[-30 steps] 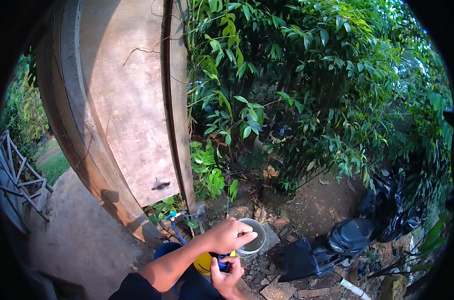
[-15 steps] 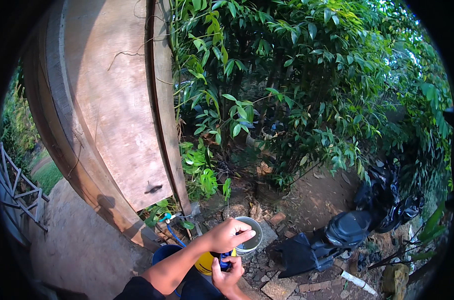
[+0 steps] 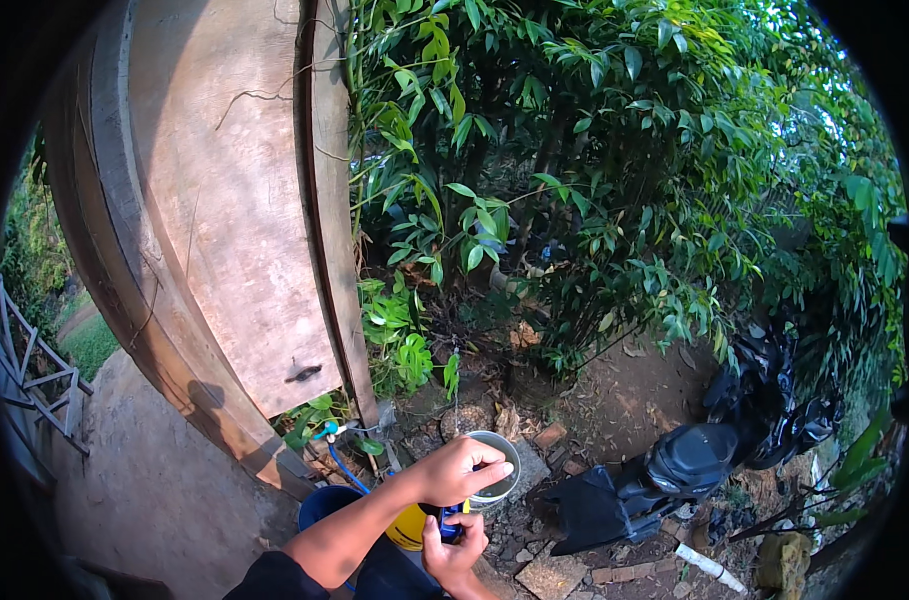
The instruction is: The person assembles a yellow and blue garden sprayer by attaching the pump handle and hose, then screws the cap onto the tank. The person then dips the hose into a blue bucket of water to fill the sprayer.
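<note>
My left hand (image 3: 459, 471) reaches across from the lower left, fingers curled and thumb pressed to them in a fist-like pinch. Anything inside it is too small or hidden to make out. Just below, my right hand (image 3: 459, 553) has its thumb and fingers closed on a small dark blue shiny object (image 3: 449, 517), partly hidden by the hand. Behind my hands stands a pale round bucket (image 3: 516, 466) with liquid in it, its near side covered by my left hand. A yellow container (image 3: 407, 529) shows beneath my left forearm, partly hidden.
A dark blue tub (image 3: 318, 507) sits left of my forearm, near a teal-handled tap (image 3: 328, 431) with a blue hose (image 3: 347, 470). A wooden wall panel (image 3: 240, 200) rises at left. Right lie a black motorbike (image 3: 690, 455), a white pipe (image 3: 710, 567) and broken bricks. Dense bushes stand behind.
The view has shifted very slightly. Both hands keep almost the same pose and place, the right one still on the dark blue object.
</note>
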Motion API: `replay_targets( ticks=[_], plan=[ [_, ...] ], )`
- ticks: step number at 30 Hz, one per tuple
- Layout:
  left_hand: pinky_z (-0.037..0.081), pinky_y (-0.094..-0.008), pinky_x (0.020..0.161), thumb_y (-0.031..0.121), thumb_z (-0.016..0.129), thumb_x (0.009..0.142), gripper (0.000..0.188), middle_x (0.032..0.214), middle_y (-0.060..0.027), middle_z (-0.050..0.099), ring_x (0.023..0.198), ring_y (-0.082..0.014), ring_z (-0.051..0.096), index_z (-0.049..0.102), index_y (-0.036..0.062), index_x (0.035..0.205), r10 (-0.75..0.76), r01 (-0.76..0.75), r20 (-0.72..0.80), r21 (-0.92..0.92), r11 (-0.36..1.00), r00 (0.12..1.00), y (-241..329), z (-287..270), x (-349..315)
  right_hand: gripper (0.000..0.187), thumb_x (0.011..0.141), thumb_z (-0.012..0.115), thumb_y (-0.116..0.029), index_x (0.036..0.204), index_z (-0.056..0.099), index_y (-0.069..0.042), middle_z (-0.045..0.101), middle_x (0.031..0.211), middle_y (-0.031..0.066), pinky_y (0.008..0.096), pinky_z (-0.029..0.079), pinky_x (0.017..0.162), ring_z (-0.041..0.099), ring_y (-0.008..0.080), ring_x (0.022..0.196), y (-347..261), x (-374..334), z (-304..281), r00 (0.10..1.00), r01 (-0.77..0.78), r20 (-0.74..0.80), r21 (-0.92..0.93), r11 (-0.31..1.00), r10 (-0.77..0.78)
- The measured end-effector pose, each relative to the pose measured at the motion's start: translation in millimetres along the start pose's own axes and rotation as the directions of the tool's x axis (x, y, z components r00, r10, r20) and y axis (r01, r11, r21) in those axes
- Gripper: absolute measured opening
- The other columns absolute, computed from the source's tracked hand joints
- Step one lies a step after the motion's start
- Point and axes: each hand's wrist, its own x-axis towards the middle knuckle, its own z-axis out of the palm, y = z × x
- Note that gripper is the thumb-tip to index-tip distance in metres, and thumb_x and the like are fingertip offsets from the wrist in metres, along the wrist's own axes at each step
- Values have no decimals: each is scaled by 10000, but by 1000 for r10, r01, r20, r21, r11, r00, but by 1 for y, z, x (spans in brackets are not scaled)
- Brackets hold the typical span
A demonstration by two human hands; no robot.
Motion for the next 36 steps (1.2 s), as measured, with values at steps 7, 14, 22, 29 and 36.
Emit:
replay_targets(
  ticks=[7,14,22,29,36],
  plan=[
    [339,-384,527,293,563,1057,494,589,-101,351,557,-156,326,411,-6,695,9,-9,4,-17,1000,1000,-1,-1,-2,311,797,873,-159,895,593,-66,666,729,83,356,507,593,657,252,588,-1,-1,0,1000,29,11,-8,1000,-28],
    [332,-384,520,310,561,1062,509,578,-92,340,550,-151,319,412,-6,691,4,-4,18,-27,1000,1000,-2,1,0,311,805,868,-162,899,590,-61,645,729,79,343,508,588,646,237,568,-2,1,-3,999,36,-3,-16,999,-36],
    [337,-380,529,308,563,1062,507,582,-83,345,552,-146,330,417,-6,693,-5,5,27,-12,1000,1000,-2,5,0,320,810,858,-146,926,576,-49,630,733,88,345,509,586,647,227,578,3,-1,-4,999,36,-4,7,999,-36],
    [367,-392,586,272,591,1038,448,638,-93,394,615,-183,367,452,-14,723,-40,40,61,-3,999,997,-2,1,-3,333,816,848,-130,959,561,-42,623,731,85,352,507,595,637,234,583,1,-3,-3,1000,22,13,31,999,-22],
    [370,-388,597,251,608,1022,436,647,-110,401,620,-199,376,438,-15,721,-42,42,9,2,999,999,-7,-8,-4,491,813,838,-90,1164,508,4,627,874,130,362,512,598,639,242,620,8,-4,5,983,175,60,-12,984,-174]
  ],
)
